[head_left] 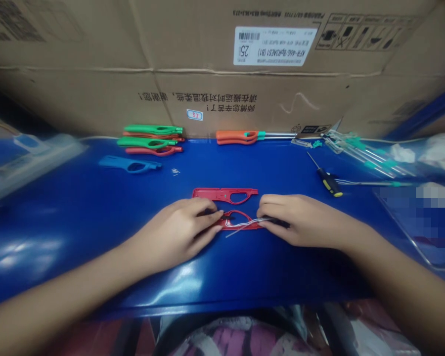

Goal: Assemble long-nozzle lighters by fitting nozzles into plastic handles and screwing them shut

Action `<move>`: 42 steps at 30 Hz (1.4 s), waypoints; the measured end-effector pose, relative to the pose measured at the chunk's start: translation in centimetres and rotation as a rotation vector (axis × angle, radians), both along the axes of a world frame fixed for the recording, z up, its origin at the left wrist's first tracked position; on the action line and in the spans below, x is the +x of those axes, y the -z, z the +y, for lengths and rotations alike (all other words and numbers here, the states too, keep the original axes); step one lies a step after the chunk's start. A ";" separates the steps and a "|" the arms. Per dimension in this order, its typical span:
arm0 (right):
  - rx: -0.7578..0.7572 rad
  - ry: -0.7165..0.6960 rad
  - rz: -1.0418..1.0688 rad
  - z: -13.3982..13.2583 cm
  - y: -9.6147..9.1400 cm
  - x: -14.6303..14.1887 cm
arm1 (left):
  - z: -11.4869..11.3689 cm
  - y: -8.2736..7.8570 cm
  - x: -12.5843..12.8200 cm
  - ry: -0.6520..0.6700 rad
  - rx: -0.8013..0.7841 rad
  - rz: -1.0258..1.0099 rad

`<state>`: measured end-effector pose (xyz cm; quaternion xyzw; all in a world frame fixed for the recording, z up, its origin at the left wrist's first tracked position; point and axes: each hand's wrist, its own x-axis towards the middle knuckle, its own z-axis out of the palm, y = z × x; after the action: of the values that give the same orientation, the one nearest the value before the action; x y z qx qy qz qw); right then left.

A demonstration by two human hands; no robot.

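A red lighter handle half (247, 216) lies on the blue table with thin white wires across its trigger opening. My left hand (183, 225) is closed at its left end, fingertips pinching the shell beside a small black part. My right hand (292, 217) closes at the other end round a slim black piece (276, 221), mostly hidden by the fingers. A thin grey rod (237, 231) slants left from near my right fingertips; whether it joins the black piece I cannot tell. The matching red half (226, 195) rests just behind, its inner side facing up.
Green and red handle shells (150, 143) lie back left, near a blue shell (131, 164) and tiny metal pins (175, 172). An orange lighter (241, 137) sits by the cardboard wall (203, 84). Metal tubes (371, 155) and a black-and-yellow screwdriver (330, 183) are right.
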<state>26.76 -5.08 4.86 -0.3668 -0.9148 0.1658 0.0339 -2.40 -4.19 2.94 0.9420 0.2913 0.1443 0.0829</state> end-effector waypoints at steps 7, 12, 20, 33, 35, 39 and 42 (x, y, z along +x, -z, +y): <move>0.026 -0.002 -0.017 0.0 -0.1 0.1 | 0.8 -0.6 -0.9 0.075 0.047 0.100; 0.038 -0.017 0.000 -0.1 -0.2 -0.1 | 0.9 -0.7 -0.7 0.096 0.246 0.166; 0.084 -0.054 -0.020 -0.5 0.5 -0.7 | 1.1 0.8 -0.3 0.062 0.046 -0.055; 0.113 -0.072 -0.061 -0.5 0.7 -1.1 | 0.9 1.3 0.4 0.077 0.016 -0.162; 0.115 -0.068 -0.084 -0.6 0.7 -1.1 | 0.8 1.4 0.4 0.082 0.014 -0.168; 0.143 -0.070 -0.142 -0.9 0.6 -1.5 | 0.7 1.4 0.5 0.081 0.011 -0.175; 0.177 -0.073 -0.172 -1.1 0.5 -1.7 | 0.7 1.4 0.6 0.082 0.006 -0.169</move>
<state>25.03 -6.22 4.36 -0.3417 -0.9381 0.0536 -0.0187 -1.82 -3.47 1.56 0.9379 0.2440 0.2207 0.1101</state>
